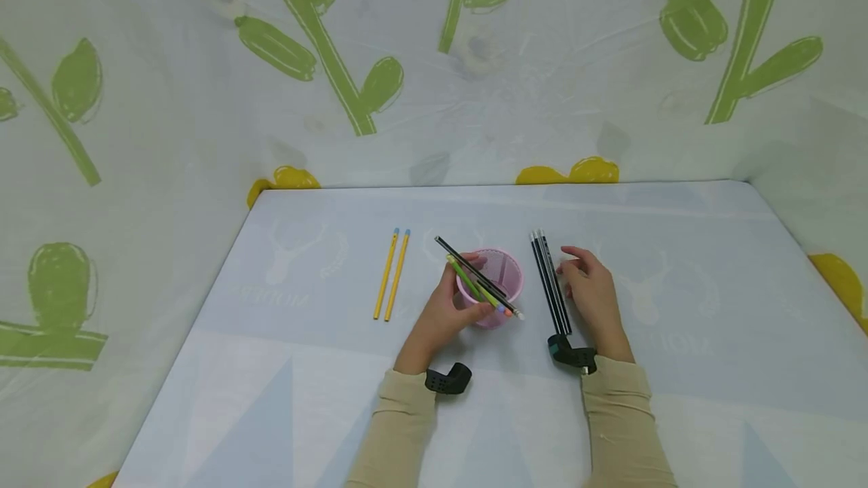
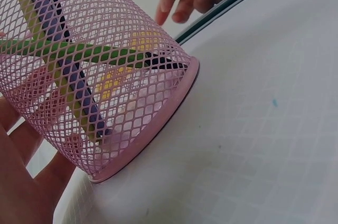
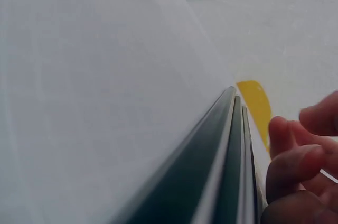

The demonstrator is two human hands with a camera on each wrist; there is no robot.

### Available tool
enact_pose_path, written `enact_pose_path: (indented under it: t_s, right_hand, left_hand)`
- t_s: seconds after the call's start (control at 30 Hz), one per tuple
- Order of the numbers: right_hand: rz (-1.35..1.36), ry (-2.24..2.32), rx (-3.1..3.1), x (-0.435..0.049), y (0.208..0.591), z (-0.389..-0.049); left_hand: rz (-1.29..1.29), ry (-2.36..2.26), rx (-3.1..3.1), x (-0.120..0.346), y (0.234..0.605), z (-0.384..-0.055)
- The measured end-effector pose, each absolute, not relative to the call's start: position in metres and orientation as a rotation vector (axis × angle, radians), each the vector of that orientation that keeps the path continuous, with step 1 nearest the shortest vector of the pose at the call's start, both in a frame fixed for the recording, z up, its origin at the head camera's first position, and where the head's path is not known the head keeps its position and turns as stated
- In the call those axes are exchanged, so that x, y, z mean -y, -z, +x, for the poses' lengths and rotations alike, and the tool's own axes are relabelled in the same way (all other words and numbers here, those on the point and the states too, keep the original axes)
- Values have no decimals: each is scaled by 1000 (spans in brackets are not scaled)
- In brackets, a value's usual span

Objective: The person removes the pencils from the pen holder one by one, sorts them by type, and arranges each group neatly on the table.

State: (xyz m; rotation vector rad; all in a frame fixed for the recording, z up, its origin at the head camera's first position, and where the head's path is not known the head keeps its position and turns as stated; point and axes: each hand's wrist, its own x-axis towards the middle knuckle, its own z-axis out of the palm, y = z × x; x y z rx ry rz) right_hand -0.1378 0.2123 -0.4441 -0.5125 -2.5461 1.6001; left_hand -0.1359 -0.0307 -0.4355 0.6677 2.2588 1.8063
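My left hand grips a pink mesh pencil cup, thumb on the near side and fingers round the far left side. Several pencils lean in the cup, among them a black pencil and a green pencil; their lower ends show through the mesh wall in the left wrist view. To the right of the cup, my right hand holds nothing, its fingers loosely bent. Just left of its fingertips, three black pencils lie side by side on the table; they run up close in the right wrist view.
Two yellow pencils with blue ends lie apart on the table, left of the cup. The white, pale-patterned tabletop meets a cloth backdrop printed with green plants at its far edge. Each wrist wears a black band.
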Motion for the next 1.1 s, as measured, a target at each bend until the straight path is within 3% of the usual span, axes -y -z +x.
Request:
enact_pose_path:
  t_s: [0.3, 0.7, 0.93, 1.1]
  right_hand:
    - [-479, -1742, 2312, -212, 432, -133]
    - [-47, -1974, 2272, -194, 424, -132]
    - [225, -2026, 2389, -181, 423, -133]
    - [263, -2070, 2444, -169, 421, -129]
  left_hand:
    - [671, -1807, -2251, 31, 432, -136]
    - [657, -1828, -2200, 34, 402, -123]
    - [582, -1842, -2166, 35, 411, -126]
    - [544, -1843, -2182, 34, 428, -131]
